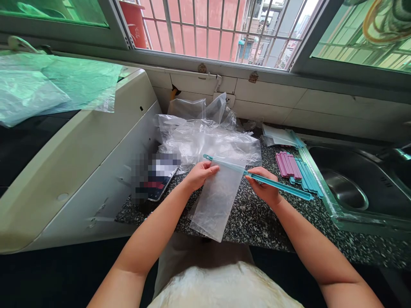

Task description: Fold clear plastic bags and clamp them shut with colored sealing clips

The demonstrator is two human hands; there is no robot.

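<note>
My left hand [201,173] pinches the top left corner of a clear plastic bag [215,201] that hangs over the front edge of the speckled counter [257,218]. My right hand [263,185] grips a long teal sealing clip [257,176] laid across the bag's mouth. The clip runs from the bag's top left corner out past my right hand toward the sink.
A heap of clear plastic bags [205,137] lies behind my hands. Pink clips [287,165] and teal clips [306,175] lie beside the steel sink [349,188]. A phone [159,179] rests at the left by a white appliance [80,162]. Barred window behind.
</note>
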